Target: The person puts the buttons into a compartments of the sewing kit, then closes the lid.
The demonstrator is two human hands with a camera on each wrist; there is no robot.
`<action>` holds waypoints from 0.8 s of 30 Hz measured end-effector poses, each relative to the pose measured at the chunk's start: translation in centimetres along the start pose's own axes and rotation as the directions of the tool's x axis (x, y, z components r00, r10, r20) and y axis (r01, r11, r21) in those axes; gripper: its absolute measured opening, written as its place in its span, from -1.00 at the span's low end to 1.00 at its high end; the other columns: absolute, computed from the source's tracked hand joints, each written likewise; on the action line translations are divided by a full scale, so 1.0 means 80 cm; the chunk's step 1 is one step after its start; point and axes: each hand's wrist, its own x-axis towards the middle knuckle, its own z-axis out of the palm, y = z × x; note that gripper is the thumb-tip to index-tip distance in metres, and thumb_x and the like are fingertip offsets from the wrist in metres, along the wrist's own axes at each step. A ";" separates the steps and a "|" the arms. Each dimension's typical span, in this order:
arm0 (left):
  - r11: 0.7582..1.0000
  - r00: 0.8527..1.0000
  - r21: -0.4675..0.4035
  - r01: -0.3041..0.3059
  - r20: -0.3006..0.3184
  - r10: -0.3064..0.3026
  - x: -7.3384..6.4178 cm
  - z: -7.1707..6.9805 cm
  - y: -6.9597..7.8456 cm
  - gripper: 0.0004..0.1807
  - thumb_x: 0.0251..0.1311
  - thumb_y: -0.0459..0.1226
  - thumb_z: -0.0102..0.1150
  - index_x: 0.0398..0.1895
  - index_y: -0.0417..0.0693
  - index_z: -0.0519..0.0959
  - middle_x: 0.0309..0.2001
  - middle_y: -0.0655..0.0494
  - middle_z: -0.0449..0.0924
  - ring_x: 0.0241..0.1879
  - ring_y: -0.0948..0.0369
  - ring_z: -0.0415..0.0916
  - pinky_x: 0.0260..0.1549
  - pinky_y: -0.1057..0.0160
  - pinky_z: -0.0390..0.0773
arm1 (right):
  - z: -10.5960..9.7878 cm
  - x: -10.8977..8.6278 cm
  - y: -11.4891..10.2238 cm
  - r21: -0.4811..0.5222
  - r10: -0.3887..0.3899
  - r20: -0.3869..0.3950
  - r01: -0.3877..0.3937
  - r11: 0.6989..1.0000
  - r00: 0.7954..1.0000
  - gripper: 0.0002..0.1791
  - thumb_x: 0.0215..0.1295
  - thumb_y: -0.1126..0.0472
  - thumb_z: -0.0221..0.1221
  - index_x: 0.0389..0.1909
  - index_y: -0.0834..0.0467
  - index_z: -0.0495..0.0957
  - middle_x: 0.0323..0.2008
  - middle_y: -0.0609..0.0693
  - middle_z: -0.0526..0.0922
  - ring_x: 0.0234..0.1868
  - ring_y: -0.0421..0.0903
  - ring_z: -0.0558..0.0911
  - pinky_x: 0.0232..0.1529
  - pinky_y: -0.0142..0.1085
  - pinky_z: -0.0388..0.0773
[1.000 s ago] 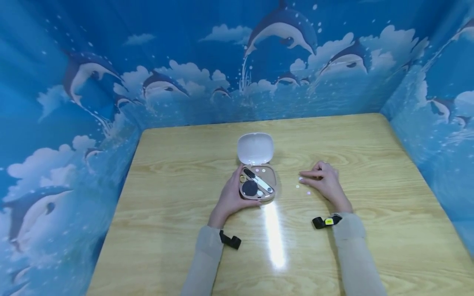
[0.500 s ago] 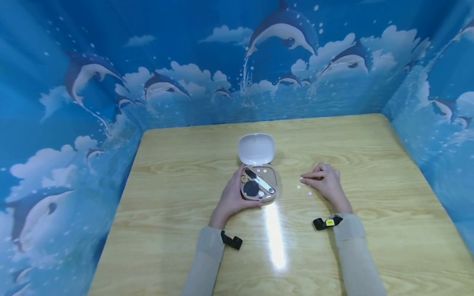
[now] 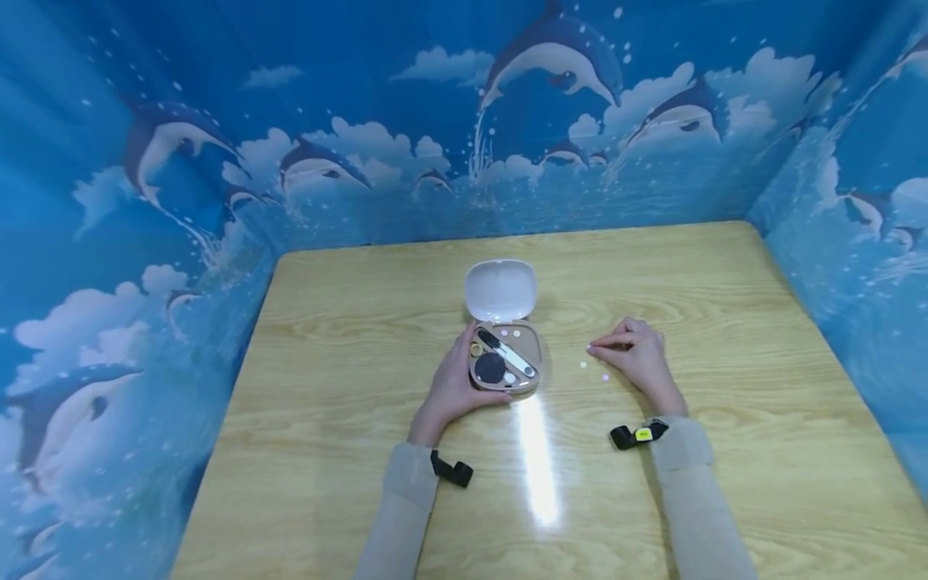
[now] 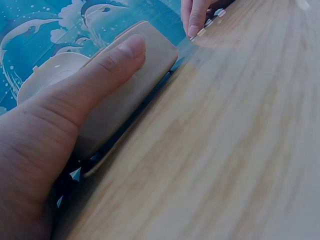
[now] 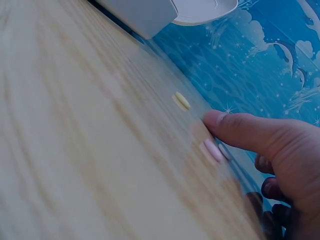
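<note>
Left hand, fingers spread, grips case on table, likely steadying it. Right hand pinches white pill, fingers nearly together, probably suiting its smallness; pink pill near.

The left sleeve and right sleeve are the same plain, pale greyish beige, each ending in a broad cuff. The left camera is black, slim and bent, with a blocky tip; the right camera, also black, bears a bright yellow label (its dark print too small to read).
</note>
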 end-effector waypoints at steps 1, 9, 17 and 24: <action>1.000 1.000 0.000 -0.003 0.000 0.003 0.000 0.000 0.000 0.58 -0.51 0.31 0.61 0.59 0.40 -0.28 0.56 0.13 -0.02 0.48 0.01 0.05 0.39 -0.15 0.14 | 0.000 0.000 0.000 0.002 0.006 0.002 -0.006 1.000 1.000 -0.88 -0.06 0.23 0.54 -0.47 0.07 0.80 -0.47 -0.09 0.48 -0.35 -0.17 0.34 -0.11 -0.13 0.11; 1.000 1.000 -0.012 0.000 -0.007 0.000 -0.001 -0.001 -0.002 0.59 -0.53 0.31 0.61 0.59 0.41 -0.28 0.56 0.13 -0.01 0.48 0.00 0.06 0.39 -0.16 0.14 | -0.002 0.004 -0.004 0.024 0.057 0.034 -0.058 0.998 0.998 -0.88 -0.01 0.19 0.52 -0.43 0.07 0.79 -0.45 -0.07 0.49 -0.36 -0.13 0.34 -0.08 -0.16 0.11; 1.000 1.000 -0.007 -0.010 -0.009 0.010 0.000 -0.002 -0.002 0.59 -0.53 0.32 0.60 0.60 0.39 -0.26 0.56 0.12 -0.02 0.48 -0.01 0.06 0.39 -0.18 0.15 | -0.004 0.001 -0.008 0.111 0.158 0.058 -0.164 0.980 0.986 -0.79 0.02 0.15 0.51 -0.32 0.14 0.78 -0.38 0.00 0.49 -0.32 -0.10 0.34 -0.32 -0.34 0.28; 1.000 1.000 -0.004 -0.013 -0.007 0.013 0.000 -0.002 -0.001 0.58 -0.51 0.29 0.62 0.60 0.38 -0.26 0.56 0.09 0.00 0.47 -0.02 0.07 0.39 -0.17 0.15 | -0.012 0.003 -0.016 0.109 0.177 0.051 -0.182 0.977 0.983 -0.79 0.09 0.15 0.48 -0.29 0.17 0.77 -0.36 0.03 0.48 -0.33 -0.11 0.34 -0.36 -0.35 0.28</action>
